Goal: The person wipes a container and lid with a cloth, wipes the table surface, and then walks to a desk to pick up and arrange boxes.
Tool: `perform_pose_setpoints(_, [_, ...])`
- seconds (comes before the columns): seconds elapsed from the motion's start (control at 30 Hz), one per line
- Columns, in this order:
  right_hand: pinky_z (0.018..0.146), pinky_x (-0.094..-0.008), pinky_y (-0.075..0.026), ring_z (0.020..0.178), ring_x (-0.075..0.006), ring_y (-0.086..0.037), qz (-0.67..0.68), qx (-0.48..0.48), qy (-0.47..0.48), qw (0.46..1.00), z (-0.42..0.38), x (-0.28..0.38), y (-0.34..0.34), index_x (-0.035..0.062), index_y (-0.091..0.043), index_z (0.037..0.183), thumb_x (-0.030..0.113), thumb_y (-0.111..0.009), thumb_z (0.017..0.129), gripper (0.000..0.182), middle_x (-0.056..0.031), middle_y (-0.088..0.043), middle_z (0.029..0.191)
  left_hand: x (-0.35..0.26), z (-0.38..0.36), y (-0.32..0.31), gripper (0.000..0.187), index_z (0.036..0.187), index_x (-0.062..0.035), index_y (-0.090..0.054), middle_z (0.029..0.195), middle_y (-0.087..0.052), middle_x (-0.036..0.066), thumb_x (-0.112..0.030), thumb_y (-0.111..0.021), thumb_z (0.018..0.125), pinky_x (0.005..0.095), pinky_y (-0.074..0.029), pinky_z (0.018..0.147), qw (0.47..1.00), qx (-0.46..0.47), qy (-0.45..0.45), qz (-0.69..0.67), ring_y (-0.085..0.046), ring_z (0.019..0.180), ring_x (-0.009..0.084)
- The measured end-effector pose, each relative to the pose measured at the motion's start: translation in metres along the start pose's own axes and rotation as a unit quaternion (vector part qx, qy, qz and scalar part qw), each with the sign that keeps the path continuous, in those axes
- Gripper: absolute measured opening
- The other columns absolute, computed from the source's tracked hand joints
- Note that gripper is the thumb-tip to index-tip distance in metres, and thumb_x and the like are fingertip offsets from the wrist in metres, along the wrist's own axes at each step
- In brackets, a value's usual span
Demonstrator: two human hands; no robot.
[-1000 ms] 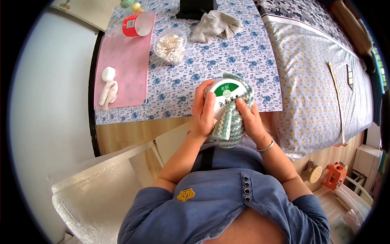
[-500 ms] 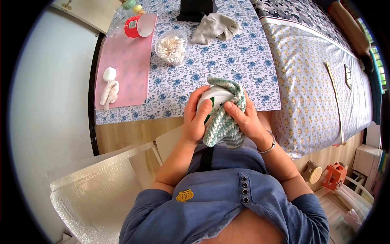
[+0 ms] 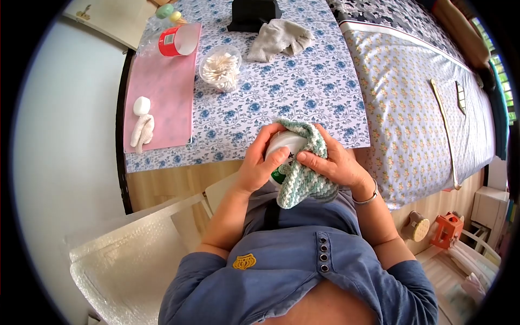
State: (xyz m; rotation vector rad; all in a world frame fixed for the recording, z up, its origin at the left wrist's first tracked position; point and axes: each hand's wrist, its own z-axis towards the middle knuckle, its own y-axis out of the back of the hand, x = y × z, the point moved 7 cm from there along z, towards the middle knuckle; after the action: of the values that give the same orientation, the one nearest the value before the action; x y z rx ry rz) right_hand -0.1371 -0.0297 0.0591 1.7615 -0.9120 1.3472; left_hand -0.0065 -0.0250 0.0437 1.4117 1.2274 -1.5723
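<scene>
Just past the table's front edge, my left hand (image 3: 259,165) grips a white round tub (image 3: 290,143) with green and dark printing. Its thumb lies across the tub's near side. My right hand (image 3: 340,165) presses a green-and-white knitted cloth (image 3: 303,181) around the tub's right side, thumb on top. The cloth drapes over the tub's far rim and hangs down towards my lap. Much of the tub is hidden by the cloth and fingers.
On the flowered tablecloth (image 3: 325,81) stand a clear cup of cotton swabs (image 3: 221,69), a grey cloth (image 3: 281,39) and a black object (image 3: 252,15). A pink mat (image 3: 162,81) bears a red-and-white container (image 3: 179,40) and a white knotted cloth (image 3: 142,132). A bed (image 3: 406,97) adjoins on the right.
Both hands have moved slightly down towards my body with the tub and cloth, and the tub has turned, showing its dark printing more. The view has shifted a little.
</scene>
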Motion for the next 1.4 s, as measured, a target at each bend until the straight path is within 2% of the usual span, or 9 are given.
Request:
perform_pose_setpoints(0.33, [0.074, -0.0222, -0.041, 0.089, -0.0096, -0.046, 0.256, -0.215, 0.026, 0.942, 0.001, -0.033, -0.021, 0.0014, -0.039, 0.114, 0.020, -0.054, 0.084, 0.039, -0.0064, -0.051, 0.099, 0.013, -0.003, 0.008, 0.028, 0.111, -0.0008, -0.043, 0.103, -0.051, 0.009, -0.016, -0.045, 0.087, 0.0258, -0.039, 0.080, 0.965, -0.218, -0.054, -0.135, -0.048, 0.092, 0.0128])
perform_pose_setpoints(0.5, [0.071, -0.0228, -0.043, 0.083, -0.0083, -0.050, 0.240, -0.106, -0.024, 0.965, 0.001, -0.040, 0.001, 0.0020, -0.042, 0.112, 0.019, -0.055, 0.083, 0.037, -0.0042, -0.055, 0.094, 0.023, 0.010, 0.007, 0.032, 0.111, -0.0049, -0.040, 0.084, -0.047, 0.003, -0.021, -0.052, 0.085, 0.0219, -0.037, 0.067, 0.997, -0.065, 0.045, -0.017, -0.044, 0.076, 0.0082])
perform_pose_setpoints(0.6, [0.072, -0.0251, -0.043, 0.083, -0.0110, -0.052, 0.043, -0.026, -0.029, 0.998, 0.004, -0.032, 0.009, 0.0008, -0.045, 0.111, 0.024, -0.061, 0.079, 0.043, -0.0062, -0.057, 0.092, 0.018, 0.019, -0.007, 0.037, 0.111, -0.0042, -0.040, 0.096, -0.051, 0.007, -0.024, -0.055, 0.084, 0.0237, -0.040, 0.074, 0.996, 0.021, 0.085, 0.009, -0.048, 0.088, 0.0106])
perform_pose_setpoints(0.63, [0.072, -0.0257, -0.043, 0.083, -0.0115, -0.052, 0.086, -0.037, -0.027, 0.995, 0.006, -0.027, 0.010, 0.0008, -0.045, 0.111, 0.024, -0.061, 0.078, 0.043, -0.0064, -0.057, 0.092, 0.023, 0.022, -0.007, 0.040, 0.117, -0.0039, -0.040, 0.102, -0.050, 0.006, -0.023, -0.054, 0.085, 0.0243, -0.038, 0.080, 0.996, 0.022, 0.091, 0.000, -0.047, 0.094, 0.0114])
perform_pose_setpoints(0.87, [0.073, -0.0224, -0.040, 0.083, -0.0112, -0.048, 0.229, -0.296, 0.036, 0.927, -0.006, -0.036, 0.006, -0.0005, -0.044, 0.110, 0.017, -0.056, 0.081, 0.036, -0.0059, -0.053, 0.096, 0.022, 0.019, -0.008, 0.036, 0.110, -0.0009, -0.045, 0.092, -0.053, 0.006, -0.021, -0.057, 0.082, 0.0228, -0.041, 0.072, 0.981, -0.166, 0.027, -0.093, -0.050, 0.083, 0.0097])
perform_pose_setpoints(1.03, [0.070, -0.0228, -0.042, 0.083, -0.0097, -0.049, 0.261, -0.216, -0.026, 0.940, 0.002, -0.050, 0.004, 0.0018, -0.042, 0.110, 0.016, -0.056, 0.083, 0.034, -0.0050, -0.053, 0.096, 0.033, 0.025, 0.002, 0.035, 0.108, -0.0027, -0.047, 0.091, -0.054, 0.007, -0.025, -0.055, 0.083, 0.0256, -0.041, 0.073, 0.991, -0.124, 0.047, 0.003, -0.051, 0.081, 0.0124])
perform_pose_setpoints(1.13, [0.071, -0.0241, -0.043, 0.084, -0.0106, -0.051, 0.081, -0.089, 0.010, 0.993, 0.007, -0.030, 0.008, 0.0020, -0.044, 0.109, 0.016, -0.060, 0.080, 0.037, -0.0045, -0.055, 0.094, 0.015, 0.030, -0.007, 0.035, 0.107, -0.0026, -0.049, 0.093, -0.055, 0.008, -0.027, -0.056, 0.082, 0.0267, -0.041, 0.075, 0.998, -0.025, 0.042, 0.050, -0.052, 0.084, 0.0139])
perform_pose_setpoints(1.2, [0.071, -0.0244, -0.043, 0.082, -0.0116, -0.052, 0.084, -0.079, -0.016, 0.993, 0.010, -0.021, 0.008, 0.0016, -0.046, 0.107, 0.018, -0.063, 0.077, 0.038, -0.0048, -0.056, 0.093, 0.017, 0.032, -0.009, 0.034, 0.105, -0.0016, -0.051, 0.095, -0.056, 0.009, -0.026, -0.057, 0.082, 0.0257, -0.041, 0.077, 0.997, -0.013, 0.044, 0.061, -0.052, 0.088, 0.0135])
perform_pose_setpoints(1.4, [0.073, -0.0229, -0.041, 0.086, -0.0116, -0.049, 0.226, -0.271, 0.045, 0.935, 0.001, -0.023, 0.006, 0.0017, -0.038, 0.115, 0.017, -0.060, 0.079, 0.044, -0.0070, -0.051, 0.100, 0.023, 0.027, -0.002, 0.029, 0.102, -0.0009, -0.053, 0.090, -0.055, 0.003, -0.022, -0.057, 0.083, 0.0220, -0.041, 0.072, 0.959, -0.216, 0.006, -0.184, -0.050, 0.082, 0.0091])
